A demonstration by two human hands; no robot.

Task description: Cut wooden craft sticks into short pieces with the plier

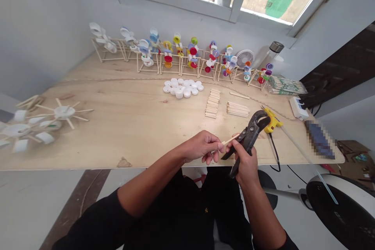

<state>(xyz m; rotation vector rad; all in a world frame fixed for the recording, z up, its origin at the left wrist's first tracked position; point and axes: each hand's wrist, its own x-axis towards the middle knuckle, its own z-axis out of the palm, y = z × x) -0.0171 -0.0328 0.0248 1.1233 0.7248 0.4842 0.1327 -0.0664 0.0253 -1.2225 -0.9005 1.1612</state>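
Currently the L hand (202, 147) pinches a wooden craft stick (231, 139) betw thumb & fingers, held over the front edge of the plywood table (123, 140). The R hand (245, 160) is clamped round the handles of dark steel pliers (252, 129), just apart from the L hand. Stick's far end meets the pliers, but can't tell if it's actually gripped. Yellow hot glue gun (272, 121) lies just beyond the pliers; stacked craft sticks (212, 103) & white bottle caps (181, 88) sit further back on the table.
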